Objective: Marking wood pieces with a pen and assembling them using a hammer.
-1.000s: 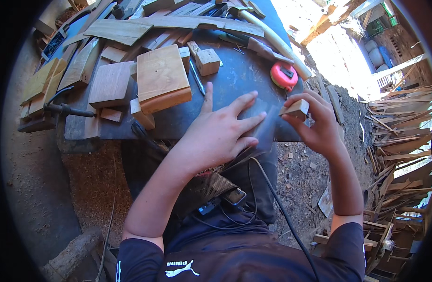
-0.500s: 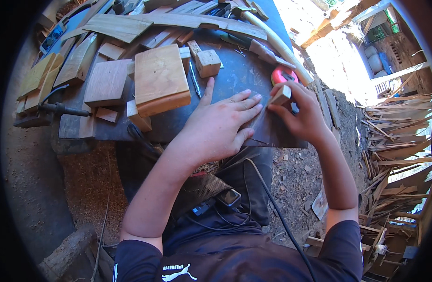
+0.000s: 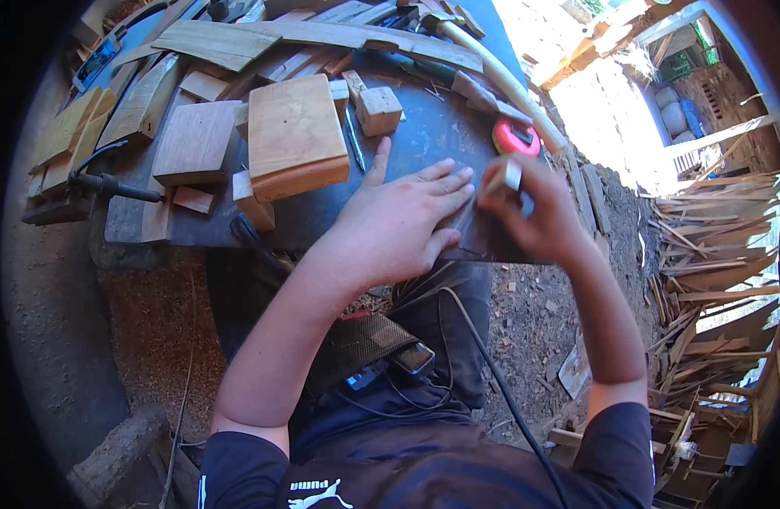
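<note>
My left hand (image 3: 398, 216) lies flat with its fingers spread near the front edge of the dark worktable (image 3: 437, 136). My right hand (image 3: 543, 208), slightly blurred, grips a small wooden block (image 3: 512, 175) just beyond my left fingertips, at the table's right corner. Whatever lies under that block is hidden by the hand. A pink-red tape measure (image 3: 502, 139) sits right behind my right hand. Beyond my left index finger stands a small wooden cube-like piece (image 3: 379, 112), with a thin pen-like stick (image 3: 354, 142) beside it.
Thick wooden blocks (image 3: 295, 136) are stacked left of my left hand. A clamp (image 3: 119, 192) is at the table's left edge. Planks (image 3: 322, 34) and a long pale handle (image 3: 492, 68) lie across the back. A dark cable (image 3: 500, 382) runs over my lap. Scrap wood (image 3: 721, 254) is piled right.
My right hand and the wooden block have shifted slightly and are now blurred, with the block tipped more upright. My left hand stays flat in nearly the same place.
</note>
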Motion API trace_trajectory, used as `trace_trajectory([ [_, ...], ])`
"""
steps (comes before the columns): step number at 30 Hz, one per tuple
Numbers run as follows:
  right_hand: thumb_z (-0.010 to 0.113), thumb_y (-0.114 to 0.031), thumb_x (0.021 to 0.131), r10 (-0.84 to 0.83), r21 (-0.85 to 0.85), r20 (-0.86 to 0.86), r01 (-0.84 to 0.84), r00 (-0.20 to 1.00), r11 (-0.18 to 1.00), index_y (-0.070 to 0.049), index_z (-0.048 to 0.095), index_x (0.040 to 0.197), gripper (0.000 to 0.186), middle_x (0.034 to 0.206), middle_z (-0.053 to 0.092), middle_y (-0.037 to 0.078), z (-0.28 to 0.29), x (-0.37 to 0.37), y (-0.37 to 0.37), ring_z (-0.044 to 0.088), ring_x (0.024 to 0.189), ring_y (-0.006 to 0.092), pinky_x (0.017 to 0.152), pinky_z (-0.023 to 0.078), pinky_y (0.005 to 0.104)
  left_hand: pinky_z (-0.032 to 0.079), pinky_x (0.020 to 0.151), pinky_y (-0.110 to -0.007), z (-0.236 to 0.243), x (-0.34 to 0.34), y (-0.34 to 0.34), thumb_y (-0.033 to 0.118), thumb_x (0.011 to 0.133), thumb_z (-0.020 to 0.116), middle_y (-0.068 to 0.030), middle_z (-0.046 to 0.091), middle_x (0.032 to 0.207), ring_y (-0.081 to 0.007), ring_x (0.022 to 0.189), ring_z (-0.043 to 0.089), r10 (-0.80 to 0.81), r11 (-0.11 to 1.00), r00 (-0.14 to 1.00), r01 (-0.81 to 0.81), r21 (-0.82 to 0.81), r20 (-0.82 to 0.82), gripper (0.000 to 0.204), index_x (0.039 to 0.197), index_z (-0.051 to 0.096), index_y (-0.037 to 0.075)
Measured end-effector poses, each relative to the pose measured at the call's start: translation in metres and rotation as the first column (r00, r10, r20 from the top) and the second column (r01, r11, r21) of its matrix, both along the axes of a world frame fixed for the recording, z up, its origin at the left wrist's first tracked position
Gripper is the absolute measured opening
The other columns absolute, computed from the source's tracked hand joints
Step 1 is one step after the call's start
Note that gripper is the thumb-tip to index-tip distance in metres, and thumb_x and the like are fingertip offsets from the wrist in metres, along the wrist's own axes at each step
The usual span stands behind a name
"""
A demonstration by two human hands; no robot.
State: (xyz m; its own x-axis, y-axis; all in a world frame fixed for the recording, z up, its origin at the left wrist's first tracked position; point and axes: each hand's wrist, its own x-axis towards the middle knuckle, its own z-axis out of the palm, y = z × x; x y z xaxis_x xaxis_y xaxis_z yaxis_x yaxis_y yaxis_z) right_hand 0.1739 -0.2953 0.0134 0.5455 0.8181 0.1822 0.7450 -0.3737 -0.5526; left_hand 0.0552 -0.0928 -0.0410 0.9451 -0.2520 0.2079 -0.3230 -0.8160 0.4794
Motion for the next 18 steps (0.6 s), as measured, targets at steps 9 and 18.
trace_trajectory([
  [9, 0.076, -0.005, 0.087, -0.003, 0.000, 0.035, 0.003, 0.999, 1.000, -0.007, 0.068, 0.101, 0.017, 0.092, 0.066, 0.009, 0.003, 0.011, 0.000, 0.066, 0.082, 0.0250, 0.073, 0.053, 0.0362, 0.008, 0.123, -0.071, 0.004, 0.002, 0.004, 0.030, 0.100, 0.064, -0.0043, 0.047, 0.161, -0.0209, 0.152, 0.038, 0.013, 1.000, 1.000, -0.013, -0.023, 0.015, 0.058, 0.154, 0.050, 0.015],
  [18, 0.080, -0.008, 0.084, -0.005, 0.005, 0.134, 0.004, 0.991, 1.000, -0.007, 0.068, 0.100, 0.020, 0.095, 0.068, 0.007, -0.006, 0.012, -0.002, 0.067, 0.080, 0.0250, 0.072, 0.051, 0.0363, 0.007, 0.124, -0.070, 0.006, -0.005, 0.006, 0.029, 0.098, 0.066, -0.0044, 0.047, 0.161, -0.0209, 0.153, 0.037, -0.034, 0.999, 0.999, 0.033, -0.034, -0.036, 0.060, 0.153, 0.050, 0.014],
])
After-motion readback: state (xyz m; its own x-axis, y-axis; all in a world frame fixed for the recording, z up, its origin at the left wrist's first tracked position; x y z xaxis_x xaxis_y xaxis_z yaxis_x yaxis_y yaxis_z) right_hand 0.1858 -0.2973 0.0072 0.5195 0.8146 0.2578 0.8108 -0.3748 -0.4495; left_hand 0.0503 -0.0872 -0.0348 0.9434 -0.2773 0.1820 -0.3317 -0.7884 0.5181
